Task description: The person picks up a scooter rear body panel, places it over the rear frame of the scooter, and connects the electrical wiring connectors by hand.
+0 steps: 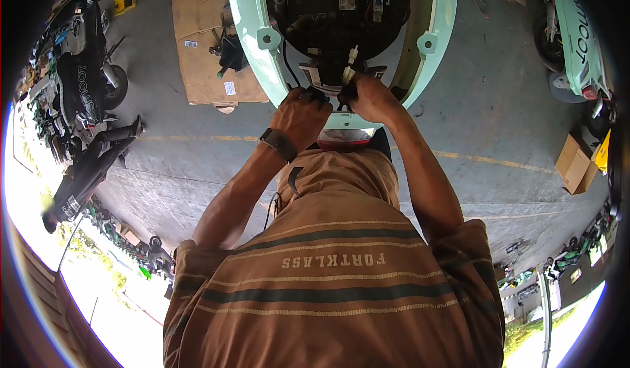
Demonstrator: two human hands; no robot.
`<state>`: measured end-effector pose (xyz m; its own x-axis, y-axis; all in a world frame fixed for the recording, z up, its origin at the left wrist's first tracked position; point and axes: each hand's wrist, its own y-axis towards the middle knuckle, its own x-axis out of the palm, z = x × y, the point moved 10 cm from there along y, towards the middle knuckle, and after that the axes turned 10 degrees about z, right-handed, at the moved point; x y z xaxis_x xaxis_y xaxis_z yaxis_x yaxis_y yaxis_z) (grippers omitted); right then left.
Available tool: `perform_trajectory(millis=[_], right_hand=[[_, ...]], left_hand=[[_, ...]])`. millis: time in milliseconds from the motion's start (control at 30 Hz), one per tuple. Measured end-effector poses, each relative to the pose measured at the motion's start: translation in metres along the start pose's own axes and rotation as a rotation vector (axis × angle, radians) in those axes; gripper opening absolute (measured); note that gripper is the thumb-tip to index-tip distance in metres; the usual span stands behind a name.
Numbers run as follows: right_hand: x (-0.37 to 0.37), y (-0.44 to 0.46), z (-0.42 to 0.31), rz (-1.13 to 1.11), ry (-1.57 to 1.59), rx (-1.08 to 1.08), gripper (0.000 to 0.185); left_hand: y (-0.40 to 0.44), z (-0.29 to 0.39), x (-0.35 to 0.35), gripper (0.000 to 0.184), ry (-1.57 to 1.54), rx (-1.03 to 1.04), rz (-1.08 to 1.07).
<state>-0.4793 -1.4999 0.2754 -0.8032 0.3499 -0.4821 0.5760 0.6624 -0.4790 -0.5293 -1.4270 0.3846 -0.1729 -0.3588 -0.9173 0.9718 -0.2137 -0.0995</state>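
Both hands work inside the rear opening of a mint-green scooter body [441, 27]. My left hand [300, 120], with a dark band on its wrist, is closed at the opening's lower left. A small black piece [317, 95] shows at its fingertips, its kind unclear. My right hand [375, 99] is closed at the lower right, its fingertips pinching dark wiring [348, 95], partly hidden by the fingers. White connectors [353, 55] stick up beside that thumb and index finger. Below the hands sits a red and clear tail light [348, 137].
A round dark compartment [335, 23] with wires lies ahead. Flattened cardboard [203, 46] with black parts covers floor at left. Scooters stand at left [82, 73] and right [577, 46]. A person in dark clothes [92, 161] is at far left; an open cardboard box [576, 164] is at right.
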Motion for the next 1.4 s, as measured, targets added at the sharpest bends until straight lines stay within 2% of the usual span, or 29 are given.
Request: perform_trajectory(millis=[67,100,167,200,267,300,367,400,433,533,567,633,733,767,833,867,900,933,967,1000,1067,1100,1167,1200,1233,1300,1333,1400], right_hand=[[0.002,0.001,0.006,-0.004,-0.023,0.086,0.037],[-0.004,0.0,-0.002,0.001,-0.023,0.088,0.037],[-0.003,-0.005,-0.011,-0.138,-0.027,0.139,0.048],[0.002,-0.007,-0.004,-0.13,-0.029,0.138,0.048],[0.012,-0.01,-0.002,-0.112,-0.022,0.075,0.035],[0.011,-0.012,-0.005,-0.104,-0.023,0.073,0.035],[0.021,-0.022,0.002,-0.244,-0.099,0.216,0.03],[0.043,-0.023,0.006,-0.31,-0.235,0.093,0.03],[0.05,-0.024,0.009,-0.309,-0.231,0.093,0.03],[0.057,-0.044,0.001,-0.394,-0.273,0.255,0.028],[0.054,-0.051,-0.008,-0.396,-0.269,0.254,0.028],[0.046,-0.056,-0.035,-0.292,-0.297,0.089,0.025],[0.062,-0.063,-0.025,-0.233,-0.214,0.174,0.027],[0.062,-0.066,-0.025,-0.238,-0.212,0.173,0.027],[0.058,-0.069,-0.031,-0.23,-0.246,0.109,0.029],[0.057,-0.069,-0.032,-0.233,-0.247,0.106,0.029],[0.051,-0.068,-0.024,-0.197,-0.208,0.207,0.03],[0.047,-0.069,-0.018,-0.161,-0.171,0.307,0.031],[0.047,-0.068,-0.019,-0.164,-0.172,0.302,0.031],[0.045,-0.067,-0.018,-0.158,-0.166,0.293,0.032],[0.043,-0.065,-0.019,-0.148,-0.162,0.276,0.033],[0.045,-0.065,-0.02,-0.153,-0.17,0.264,0.033],[0.044,-0.063,-0.023,-0.157,-0.178,0.247,0.034],[0.042,-0.064,-0.027,-0.142,-0.174,0.247,0.034],[0.041,-0.065,-0.029,-0.128,-0.17,0.249,0.034],[0.054,-0.063,-0.023,-0.126,-0.171,0.237,0.034],[0.058,-0.061,-0.02,-0.121,-0.175,0.228,0.035],[0.059,-0.061,-0.018,-0.126,-0.172,0.246,0.035]], left_hand=[[0.003,-0.006,0.013,0.022,-0.026,-0.039,-0.154],[0.005,-0.007,0.013,0.022,-0.025,-0.034,-0.154],[0.005,-0.01,0.025,0.022,0.044,-0.037,-0.308],[0.01,-0.009,0.02,0.022,0.048,-0.03,-0.304],[0.01,-0.005,0.024,0.02,0.031,-0.033,-0.447],[0.011,-0.003,0.022,0.02,0.036,-0.028,-0.443],[0.01,-0.001,0.025,0.016,0.021,-0.052,-0.51],[0.012,-0.001,0.023,0.016,0.024,-0.05,-0.511],[0.01,-0.002,0.023,0.016,0.022,-0.051,-0.555],[0.002,-0.009,0.029,0.02,0.006,-0.114,-0.631],[0.0,-0.017,0.031,0.024,-0.006,-0.174,-0.657],[0.001,-0.025,0.04,0.03,-0.008,-0.219,-0.697],[0.003,-0.038,0.062,0.033,-0.032,-0.351,-0.83],[0.004,-0.042,0.073,0.033,-0.033,-0.355,-0.834],[0.001,-0.074,0.091,0.033,0.063,-0.544,-0.737],[0.0,-0.088,0.085,0.043,0.014,-0.8,-0.58],[0.002,-0.089,0.097,0.043,0.014,-0.803,-0.58],[0.0,-0.098,0.104,0.05,-0.041,-0.905,-0.503],[-0.003,-0.101,0.105,0.06,-0.096,-1.006,-0.424],[-0.004,-0.097,0.111,0.06,-0.095,-1.011,-0.419],[-0.014,-0.096,0.117,0.07,-0.186,-1.184,-0.386],[-0.014,-0.096,0.115,0.07,-0.184,-1.187,-0.377],[-0.025,-0.093,0.123,0.076,-0.464,-1.368,-0.312],[-0.029,-0.096,0.133,0.076,-0.462,-1.372,-0.309],[-0.04,-0.097,0.152,0.077,-0.623,-1.509,-0.259],[-0.062,-0.115,0.205,0.079,-0.783,-1.642,-0.207],[-0.074,-0.129,0.244,0.079,-0.785,-1.627,-0.312],[-0.081,-0.139,0.268,0.079,-0.783,-1.607,-0.422]])
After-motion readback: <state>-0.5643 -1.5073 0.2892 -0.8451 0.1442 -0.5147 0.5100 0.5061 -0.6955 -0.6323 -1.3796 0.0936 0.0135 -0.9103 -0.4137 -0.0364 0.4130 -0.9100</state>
